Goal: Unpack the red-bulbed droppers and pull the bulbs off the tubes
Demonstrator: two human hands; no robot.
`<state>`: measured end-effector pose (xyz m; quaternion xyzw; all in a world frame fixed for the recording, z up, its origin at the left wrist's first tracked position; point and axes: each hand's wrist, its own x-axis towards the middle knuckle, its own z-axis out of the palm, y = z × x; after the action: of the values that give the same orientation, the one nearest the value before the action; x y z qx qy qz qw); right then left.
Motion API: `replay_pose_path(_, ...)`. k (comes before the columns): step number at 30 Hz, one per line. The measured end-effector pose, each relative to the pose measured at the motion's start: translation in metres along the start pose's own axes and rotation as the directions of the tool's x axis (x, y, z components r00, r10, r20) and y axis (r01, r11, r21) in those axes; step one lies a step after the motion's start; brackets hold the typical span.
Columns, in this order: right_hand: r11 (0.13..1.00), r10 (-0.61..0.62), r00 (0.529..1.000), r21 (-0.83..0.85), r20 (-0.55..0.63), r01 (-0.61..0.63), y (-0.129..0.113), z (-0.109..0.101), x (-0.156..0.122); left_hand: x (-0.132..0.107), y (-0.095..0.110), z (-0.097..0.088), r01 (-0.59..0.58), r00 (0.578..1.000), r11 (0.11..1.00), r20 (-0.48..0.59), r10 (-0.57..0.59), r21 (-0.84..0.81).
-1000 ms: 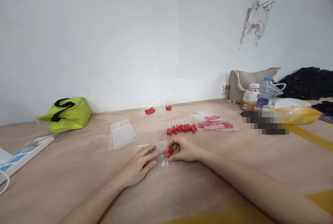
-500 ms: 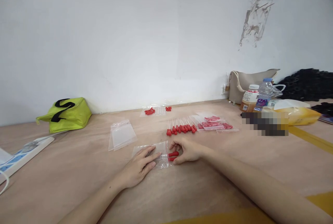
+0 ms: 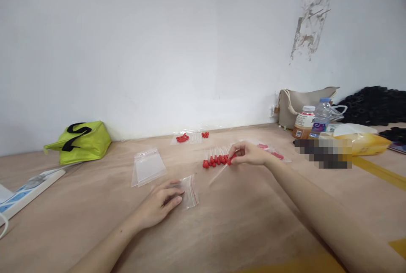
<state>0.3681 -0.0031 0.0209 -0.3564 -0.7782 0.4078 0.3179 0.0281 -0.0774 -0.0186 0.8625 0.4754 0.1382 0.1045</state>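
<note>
My left hand [image 3: 160, 203] rests palm down on a clear zip bag [image 3: 191, 195], fingers slightly bent and apart. The bag lies flat with its red-lined zip edge to the right; its contents under my hand are mostly hidden. My right hand [image 3: 249, 153] pinches a dropper [image 3: 218, 174] by its red bulb, the clear stem slanting down to the left. This is at the right end of a row of red-bulbed droppers [image 3: 215, 160], whose clear stems point toward the wall. Filled bags with red bulbs [image 3: 276, 155] lie partly hidden behind my right hand.
Flat zip bags [image 3: 149, 166] lie left of centre. More red pieces on clear plastic [image 3: 182, 137] are near the wall. A lime-green bag [image 3: 85, 142] and power strip [image 3: 31, 190] stand left; bottles [image 3: 304, 123], a beige bag [image 3: 290, 106] and tissues [image 3: 364, 137] stand right.
My right hand has left the bag's mouth and moved up and right to the dropper row, where it now pinches one. The bag and my left hand have shifted slightly left.
</note>
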Motion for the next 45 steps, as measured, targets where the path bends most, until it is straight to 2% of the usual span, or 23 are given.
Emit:
replay_pose_path(2,0.995,-0.016,0.978,0.097,-0.207,0.037,0.001,-0.013,0.001,0.003,0.007,0.003,-0.062,0.997,0.998,-0.042,0.062,0.008)
replay_pose_path(4,0.984,-0.037,0.902,0.142,-0.429,0.108,0.004,-0.018,0.005,0.007,0.016,0.008,-0.159,0.987,0.987,0.029,0.158,0.032)
replay_pose_path(6,0.981,-0.055,0.807,0.121,-0.588,0.154,0.010,-0.014,0.010,0.010,0.025,0.012,-0.224,0.965,0.974,0.145,0.216,0.040)
replay_pose_path(8,0.987,-0.100,0.734,0.024,-0.671,0.156,0.017,-0.002,0.016,0.011,0.030,0.013,-0.235,0.952,0.972,0.210,0.224,0.028)
replay_pose_path(11,0.959,-0.270,0.659,-0.258,-0.702,0.118,0.030,0.023,0.022,0.013,0.024,0.011,-0.161,0.977,0.987,0.138,0.162,-0.018)
replay_pose_path(13,0.917,-0.339,0.674,-0.390,-0.656,0.081,0.036,0.038,0.026,0.016,0.012,0.007,-0.062,0.998,0.997,0.001,0.062,-0.043)
replay_pose_path(16,0.854,-0.356,0.750,-0.519,-0.558,0.019,0.042,0.054,0.032,0.019,-0.010,0.000,0.083,0.983,0.994,-0.157,-0.093,-0.074)
replay_pose_path(21,0.703,-0.300,0.841,-0.700,-0.450,-0.124,0.042,0.065,0.042,0.020,-0.032,-0.004,0.195,0.970,0.972,-0.123,-0.212,-0.132)
replay_pose_path(25,0.589,-0.279,0.890,-0.797,-0.360,-0.138,0.038,0.073,0.044,0.017,-0.039,0.001,0.298,0.941,0.914,-0.077,-0.330,-0.276)
replay_pose_path(27,0.554,-0.309,0.881,-0.821,-0.359,-0.141,0.036,0.076,0.042,0.016,-0.040,0.004,0.334,0.931,0.872,-0.018,-0.364,-0.357)
replay_pose_path(29,0.524,-0.351,0.850,-0.835,-0.392,-0.169,0.034,0.075,0.039,0.015,-0.039,0.004,0.331,0.934,0.848,0.013,-0.358,-0.414)
replay_pose_path(31,0.508,-0.379,0.817,-0.836,-0.434,-0.209,0.033,0.070,0.035,0.015,-0.040,0.001,0.298,0.937,0.831,-0.024,-0.349,-0.470)
replay_pose_path(32,0.510,-0.384,0.802,-0.829,-0.458,-0.229,0.033,0.065,0.032,0.015,-0.043,-0.002,0.277,0.930,0.820,-0.076,-0.361,-0.501)
replay_pose_path(34,0.525,-0.383,0.770,-0.806,-0.510,-0.273,0.035,0.051,0.025,0.016,-0.052,-0.010,0.241,0.874,0.796,-0.233,-0.427,-0.555)
replay_pose_path(36,0.544,-0.365,0.728,-0.767,-0.581,-0.339,0.040,0.034,0.014,0.017,-0.068,-0.019,0.236,0.742,0.775,-0.406,-0.533,-0.586)
replay_pose_path(38,0.562,-0.307,0.680,-0.704,-0.666,-0.435,0.048,0.013,0.001,0.017,-0.087,-0.028,0.314,0.594,0.753,-0.500,-0.630,-0.578)
replay_pose_path(40,0.584,-0.200,0.651,-0.622,-0.732,-0.521,0.058,-0.007,-0.013,0.015,-0.105,-0.034,0.442,0.507,0.728,-0.524,-0.685,-0.524)
replay_pose_path(41,0.594,-0.140,0.651,-0.589,-0.746,-0.547,0.064,-0.017,-0.019,0.013,-0.113,-0.036,0.500,0.484,0.715,-0.527,-0.699,-0.489)
replay_pose_path(42,0.602,-0.083,0.671,-0.574,-0.737,-0.555,0.070,-0.026,-0.026,0.011,-0.119,-0.038,0.553,0.474,0.704,-0.527,-0.706,-0.446)
replay_pose_path(45,0.634,0.038,0.757,-0.570,-0.653,-0.523,0.086,-0.047,-0.041,0.005,-0.132,-0.040,0.685,0.495,0.691,-0.548,-0.674,-0.232)
